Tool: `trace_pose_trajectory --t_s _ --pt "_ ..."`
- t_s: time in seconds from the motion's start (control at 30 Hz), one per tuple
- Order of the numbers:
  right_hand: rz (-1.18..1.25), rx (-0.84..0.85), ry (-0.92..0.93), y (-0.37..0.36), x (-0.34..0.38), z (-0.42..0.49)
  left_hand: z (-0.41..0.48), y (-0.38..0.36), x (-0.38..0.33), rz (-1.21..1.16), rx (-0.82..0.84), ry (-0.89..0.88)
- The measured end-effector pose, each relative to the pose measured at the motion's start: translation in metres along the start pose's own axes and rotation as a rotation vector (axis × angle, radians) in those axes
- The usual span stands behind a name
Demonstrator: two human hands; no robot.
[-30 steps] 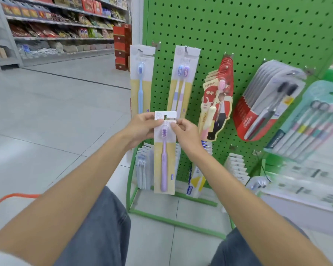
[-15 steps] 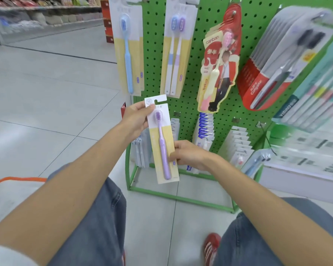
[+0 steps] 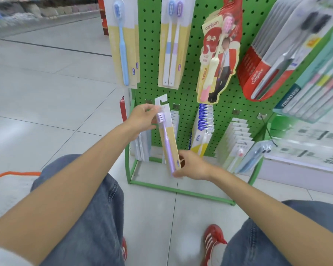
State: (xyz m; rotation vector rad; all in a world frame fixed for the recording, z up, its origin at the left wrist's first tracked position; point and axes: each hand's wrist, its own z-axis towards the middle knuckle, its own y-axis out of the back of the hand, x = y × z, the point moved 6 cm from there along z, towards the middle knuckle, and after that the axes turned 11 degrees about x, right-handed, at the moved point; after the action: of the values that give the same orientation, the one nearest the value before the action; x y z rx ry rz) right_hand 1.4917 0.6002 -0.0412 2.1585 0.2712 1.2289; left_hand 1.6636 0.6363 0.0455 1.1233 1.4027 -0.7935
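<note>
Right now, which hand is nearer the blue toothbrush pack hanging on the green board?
Left. The left hand grips the top of the purple toothbrush pack, below the blue toothbrush pack and slightly right; the right hand holds that pack's bottom end, much lower and farther right.

Blue-toothbrush yellow card (image 3: 123, 45): top cut by upper edge. Teal multi-brush pack (image 3: 315, 89): blurred. Right hand (image 3: 192, 166): fingers partly behind purple-toothbrush yellow card (image 3: 168, 139).

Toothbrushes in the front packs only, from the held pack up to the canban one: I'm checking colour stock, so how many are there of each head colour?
Blue toothbrushes: 2
Purple toothbrushes: 2, one in the held pack
Pink-headed toothbrush: 1
Total: 5
</note>
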Motion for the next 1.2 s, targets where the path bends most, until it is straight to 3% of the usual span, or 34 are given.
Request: trace_pose_trajectory --t_s 0.17,0.27,0.43,0.53,0.8,1.2 --pt "-0.246 0.090 -0.005 -0.012 0.002 0.001 -0.008 -0.022 0.002 0.039 0.255 0.003" --pt "-0.282 0.083 -0.015 -0.014 0.005 0.001 -0.005 -0.026 0.013 0.035 0.302 0.053" --pt "0.078 0.040 0.023 -0.002 0.011 -0.002 -0.010 -0.025 0.005 0.017 0.199 -0.006" --pt "0.160 -0.059 0.033 0.015 0.014 -0.002 -0.011 -0.020 0.003 -0.003 0.164 -0.032" --pt "0.338 -0.392 0.236 0.065 0.046 -0.026 -0.029 -0.043 -0.002 0.056 0.325 -0.063" --pt "0.478 -0.434 0.502 0.089 0.081 -0.076 -0.064 -0.045 -0.048 0.119 0.261 -0.428"
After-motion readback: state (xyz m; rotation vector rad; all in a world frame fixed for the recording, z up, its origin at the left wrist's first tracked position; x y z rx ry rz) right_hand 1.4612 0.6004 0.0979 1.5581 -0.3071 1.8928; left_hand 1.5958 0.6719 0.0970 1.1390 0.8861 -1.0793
